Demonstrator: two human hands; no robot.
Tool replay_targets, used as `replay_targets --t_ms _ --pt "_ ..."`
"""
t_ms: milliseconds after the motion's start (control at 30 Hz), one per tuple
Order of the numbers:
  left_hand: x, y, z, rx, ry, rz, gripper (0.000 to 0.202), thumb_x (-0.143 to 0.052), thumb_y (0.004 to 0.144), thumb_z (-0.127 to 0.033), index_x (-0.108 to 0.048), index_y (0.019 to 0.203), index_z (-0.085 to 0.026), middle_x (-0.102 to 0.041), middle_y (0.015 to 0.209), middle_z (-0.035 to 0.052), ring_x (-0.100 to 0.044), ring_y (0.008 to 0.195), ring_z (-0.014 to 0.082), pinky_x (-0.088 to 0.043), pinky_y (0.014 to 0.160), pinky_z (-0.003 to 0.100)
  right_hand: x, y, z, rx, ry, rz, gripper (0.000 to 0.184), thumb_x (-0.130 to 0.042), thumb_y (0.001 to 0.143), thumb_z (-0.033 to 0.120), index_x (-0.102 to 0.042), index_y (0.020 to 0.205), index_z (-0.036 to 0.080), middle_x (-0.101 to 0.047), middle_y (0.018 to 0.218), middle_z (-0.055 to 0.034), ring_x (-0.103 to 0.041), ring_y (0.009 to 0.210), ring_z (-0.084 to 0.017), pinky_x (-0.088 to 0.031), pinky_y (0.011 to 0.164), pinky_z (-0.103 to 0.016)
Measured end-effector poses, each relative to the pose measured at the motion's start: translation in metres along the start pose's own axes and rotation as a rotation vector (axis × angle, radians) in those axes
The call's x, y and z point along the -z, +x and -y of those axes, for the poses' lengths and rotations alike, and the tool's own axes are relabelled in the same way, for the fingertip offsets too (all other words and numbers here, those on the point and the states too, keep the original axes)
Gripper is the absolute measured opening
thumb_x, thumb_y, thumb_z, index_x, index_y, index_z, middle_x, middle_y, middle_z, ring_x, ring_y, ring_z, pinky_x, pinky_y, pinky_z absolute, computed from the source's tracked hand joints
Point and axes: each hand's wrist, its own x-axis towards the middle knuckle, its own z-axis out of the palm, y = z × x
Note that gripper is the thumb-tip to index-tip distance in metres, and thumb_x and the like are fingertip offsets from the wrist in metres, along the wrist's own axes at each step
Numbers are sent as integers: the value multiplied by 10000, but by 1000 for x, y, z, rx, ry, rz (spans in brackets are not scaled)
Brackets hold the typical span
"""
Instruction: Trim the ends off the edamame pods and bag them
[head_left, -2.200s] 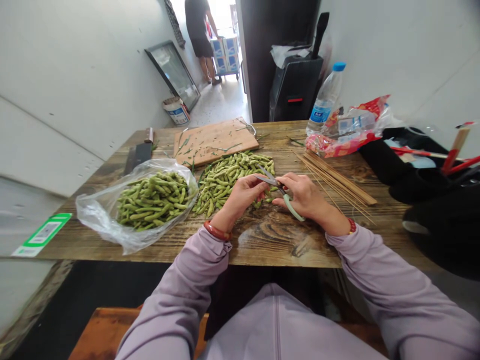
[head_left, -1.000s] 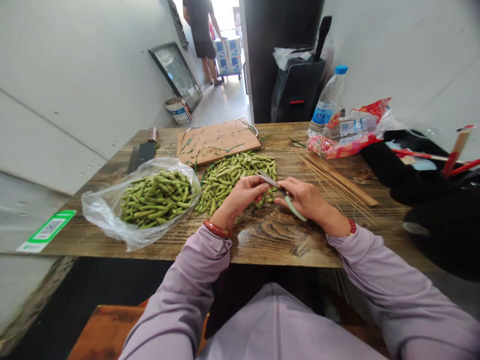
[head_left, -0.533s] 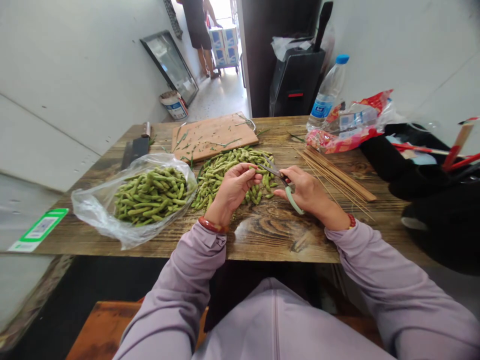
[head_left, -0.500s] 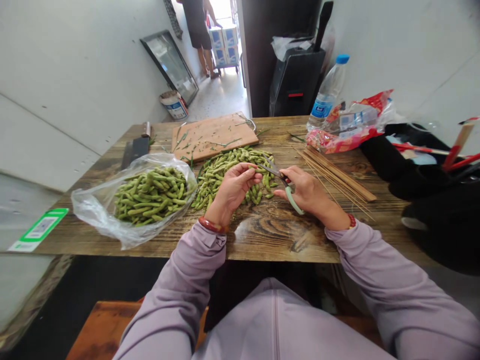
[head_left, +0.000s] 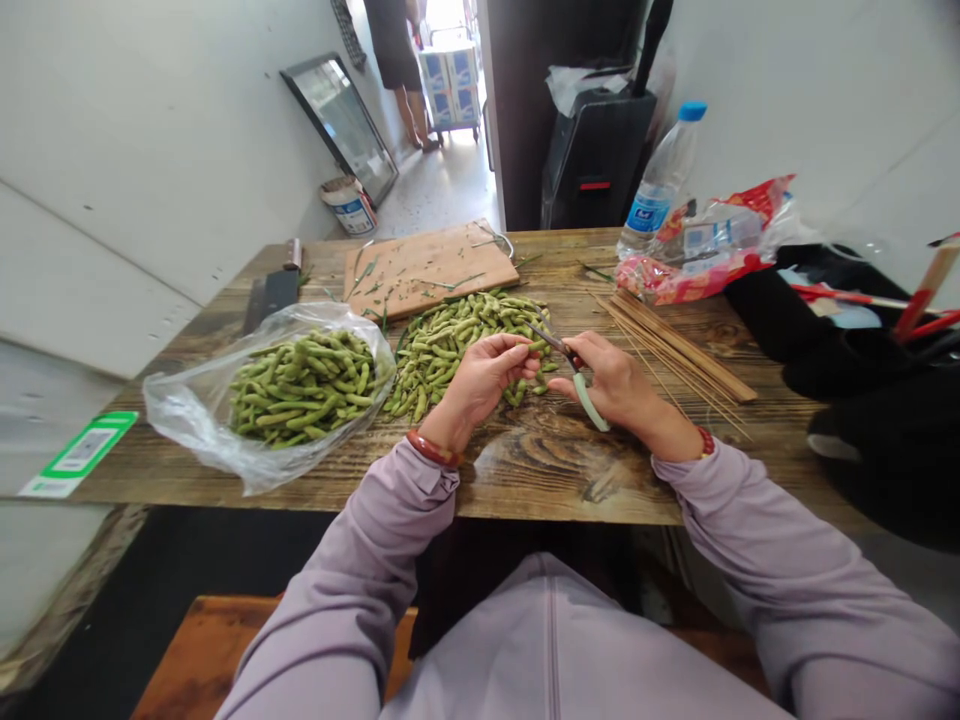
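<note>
My left hand (head_left: 491, 378) pinches a green soybean pod (head_left: 537, 346) between thumb and fingers, over the front of a loose pile of pods (head_left: 431, 350). In my right hand (head_left: 616, 385) is a pair of scissors (head_left: 590, 402) with pale green handles. Their blades are parted and point left, close to the held pod. To the left, a clear plastic bag (head_left: 202, 425) lies open with many more pods (head_left: 304, 385) in it. All of this rests on a dark wooden table (head_left: 555, 470).
Behind the pile lies a cutting board (head_left: 427, 270) with green scraps. A cleaver (head_left: 274, 292) is at the far left. Bamboo skewers (head_left: 667, 345), a water bottle (head_left: 660, 190) and a red plastic package (head_left: 705, 265) occupy the right. A person (head_left: 397, 70) stands by a loaded cart (head_left: 452, 90).
My left hand has moved right with the pod, closer to the scissors. The scissors and my right hand stay almost in place.
</note>
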Motion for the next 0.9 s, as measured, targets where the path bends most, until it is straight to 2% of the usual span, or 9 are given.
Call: replay_targets --t_ms 367,633,800,900 --pt "-1 0 -8 -24 58 -62 279 -851 703 -275 -671 828 -102 -702 732 24 -631 582 84 -504 584 208 5 -1 6 -65 -79 82 344 -631 930 481 -630 1135 205 -635 935 -73 -605 766 -211 -458 658 -314" --pt "2 0 -11 -50 62 -78 244 -812 764 -283 -646 837 -120 -688 709 3 -630 583 81 -511 592 199 5 -1 7 -68 -126 122 343 -622 941 462 -640 1143 185 -651 934 -78 -598 761 -216 -436 657 -313" --pt "8 2 -18 -75 14 -182 211 -744 840 -281 -572 856 -160 -723 796 20 -702 709 118 -559 690 230 3 -2 0 -93 -89 75 362 -624 933 488 -639 1155 202 -645 940 -82 -604 785 -227 -457 680 -326" --pt "12 3 -22 -68 3 -198 198 -689 876 -306 -539 857 -178 -704 797 9 -711 720 136 -575 710 270 3 -1 -3 -106 -77 36 367 -604 941 504 -634 1153 205 -629 915 -76 -602 773 -226 -468 684 -335"
